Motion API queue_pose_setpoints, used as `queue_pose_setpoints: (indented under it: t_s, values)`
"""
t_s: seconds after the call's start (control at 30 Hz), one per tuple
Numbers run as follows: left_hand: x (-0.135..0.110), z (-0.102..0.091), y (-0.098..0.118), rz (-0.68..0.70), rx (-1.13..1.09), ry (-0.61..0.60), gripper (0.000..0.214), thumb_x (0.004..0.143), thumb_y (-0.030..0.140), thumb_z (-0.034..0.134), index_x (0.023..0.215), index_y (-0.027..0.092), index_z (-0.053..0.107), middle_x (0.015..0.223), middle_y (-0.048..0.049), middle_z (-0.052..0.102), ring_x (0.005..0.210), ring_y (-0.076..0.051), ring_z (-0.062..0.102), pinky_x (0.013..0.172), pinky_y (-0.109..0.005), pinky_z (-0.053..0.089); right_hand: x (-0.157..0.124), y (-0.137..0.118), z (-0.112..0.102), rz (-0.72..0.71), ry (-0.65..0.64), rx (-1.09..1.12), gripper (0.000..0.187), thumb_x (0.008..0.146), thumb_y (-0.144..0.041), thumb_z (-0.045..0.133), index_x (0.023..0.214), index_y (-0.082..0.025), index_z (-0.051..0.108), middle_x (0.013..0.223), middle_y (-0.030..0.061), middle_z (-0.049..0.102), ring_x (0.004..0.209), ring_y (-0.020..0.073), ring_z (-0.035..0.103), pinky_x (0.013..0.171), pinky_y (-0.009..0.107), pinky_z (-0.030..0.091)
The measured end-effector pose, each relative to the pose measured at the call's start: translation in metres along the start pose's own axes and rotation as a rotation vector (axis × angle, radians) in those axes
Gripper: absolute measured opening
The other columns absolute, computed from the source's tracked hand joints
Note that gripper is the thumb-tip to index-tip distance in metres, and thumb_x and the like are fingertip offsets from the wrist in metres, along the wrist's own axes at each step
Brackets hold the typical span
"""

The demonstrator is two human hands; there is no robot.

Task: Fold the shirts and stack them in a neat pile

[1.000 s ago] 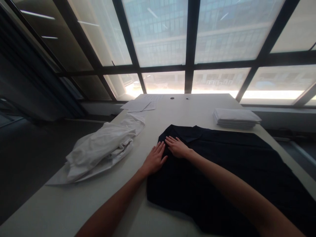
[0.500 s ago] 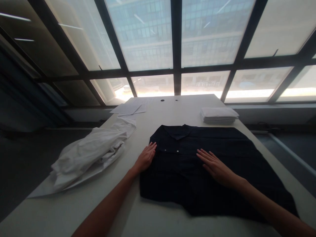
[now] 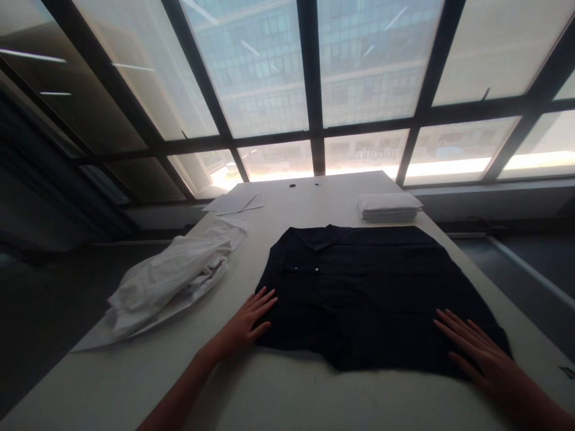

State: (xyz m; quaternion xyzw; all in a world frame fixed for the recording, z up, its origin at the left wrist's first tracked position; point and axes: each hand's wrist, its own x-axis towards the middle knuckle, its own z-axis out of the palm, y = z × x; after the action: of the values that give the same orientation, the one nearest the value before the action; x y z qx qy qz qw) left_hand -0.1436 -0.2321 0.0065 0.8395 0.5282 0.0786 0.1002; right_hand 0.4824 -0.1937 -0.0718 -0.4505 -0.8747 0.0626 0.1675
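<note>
A dark navy shirt (image 3: 359, 293) lies spread flat on the white table (image 3: 291, 395), its collar toward the window and small white buttons showing near the left side. My left hand (image 3: 245, 323) rests flat with fingers apart at the shirt's near left edge. My right hand (image 3: 480, 350) lies flat, fingers stretched out, on the shirt's near right corner. Neither hand holds anything.
A crumpled heap of white garments (image 3: 175, 278) lies on the table's left side, hanging over the edge. A stack of folded white cloth (image 3: 389, 206) sits at the back right. Loose papers (image 3: 233, 203) lie at the back left. Large windows rise behind the table.
Both hands started together near the collar. The right hand has slid across the shirt to its near right corner, and the left hand has drawn back to the near left edge.
</note>
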Motion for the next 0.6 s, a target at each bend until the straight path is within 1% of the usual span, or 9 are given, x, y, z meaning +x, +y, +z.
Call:
queue_pose_setpoints:
  t_s: [0.07,0.13,0.17,0.23,0.33,0.43,0.53,0.6]
  values:
    - [-0.02,-0.002,0.008,0.028,0.005,-0.022,0.071,0.097,0.047,0.06,0.158,0.032,0.028,0.163,-0.0076,0.029,0.151,-0.032,0.022,0.119,-0.058,0.026,-0.018,0.01,-0.003,-0.029,0.034,-0.022,0.069,0.094,-0.049,0.056,0.157,-0.037,0.032,0.158,0.0058,0.04,0.142,0.0353,0.04,0.111,0.061,0.041]
    - [-0.033,-0.004,0.013,0.044,-0.004,-0.025,0.078,0.092,0.045,0.068,0.158,0.033,0.028,0.162,-0.0088,0.031,0.15,-0.032,0.026,0.118,-0.058,0.028,-0.031,0.018,-0.008,-0.061,0.051,-0.035,0.076,0.089,-0.05,0.062,0.158,-0.039,0.031,0.157,0.0044,0.041,0.14,0.0367,0.043,0.108,0.061,0.046]
    - [-0.038,-0.006,0.015,0.048,-0.009,-0.018,0.079,0.091,0.042,0.07,0.158,0.033,0.029,0.161,-0.009,0.034,0.149,-0.032,0.029,0.118,-0.058,0.03,-0.036,0.021,-0.01,-0.078,0.056,-0.039,0.079,0.087,-0.051,0.065,0.157,-0.04,0.031,0.156,0.0038,0.043,0.139,0.0374,0.045,0.107,0.06,0.047]
    - [-0.043,-0.009,0.019,0.059,-0.016,0.009,0.074,0.091,0.033,0.069,0.156,0.034,0.034,0.158,-0.0082,0.041,0.147,-0.03,0.036,0.116,-0.056,0.036,-0.043,0.028,-0.015,-0.111,0.072,-0.047,0.081,0.084,-0.051,0.068,0.156,-0.043,0.032,0.154,0.0024,0.046,0.135,0.0382,0.049,0.104,0.06,0.05]
    - [-0.042,-0.012,0.021,0.116,0.002,0.057,0.062,0.094,0.016,0.058,0.152,0.033,0.043,0.151,-0.0051,0.052,0.141,-0.026,0.045,0.113,-0.05,0.044,-0.05,0.035,-0.021,-0.149,0.118,-0.069,0.078,0.084,-0.046,0.068,0.155,-0.045,0.035,0.15,0.0008,0.052,0.128,0.0375,0.057,0.101,0.058,0.052]
    - [-0.036,-0.009,0.021,0.182,0.043,0.111,0.065,0.092,0.003,0.046,0.15,0.033,0.047,0.145,-0.0026,0.058,0.138,-0.023,0.051,0.111,-0.045,0.048,-0.053,0.037,-0.024,-0.176,0.142,-0.067,0.073,0.086,-0.036,0.064,0.153,-0.046,0.038,0.146,-0.0009,0.056,0.122,0.0341,0.062,0.098,0.052,0.054]
    - [-0.031,-0.004,0.019,0.213,0.063,0.157,0.063,0.092,0.001,0.043,0.145,0.033,0.053,0.14,-0.002,0.062,0.133,-0.022,0.055,0.107,-0.042,0.052,-0.053,0.034,-0.028,-0.17,0.128,-0.06,0.071,0.085,-0.026,0.056,0.151,-0.046,0.041,0.146,-0.0029,0.057,0.121,0.0316,0.063,0.096,0.049,0.055]
    - [-0.029,0.0,0.016,0.217,0.053,0.176,0.055,0.094,0.004,0.045,0.138,0.033,0.06,0.135,-0.0025,0.066,0.129,-0.023,0.058,0.104,-0.041,0.054,-0.051,0.03,-0.03,-0.076,0.156,-0.043,0.067,0.082,-0.023,0.053,0.144,-0.048,0.051,0.143,-0.0061,0.059,0.121,0.0299,0.064,0.096,0.047,0.056]
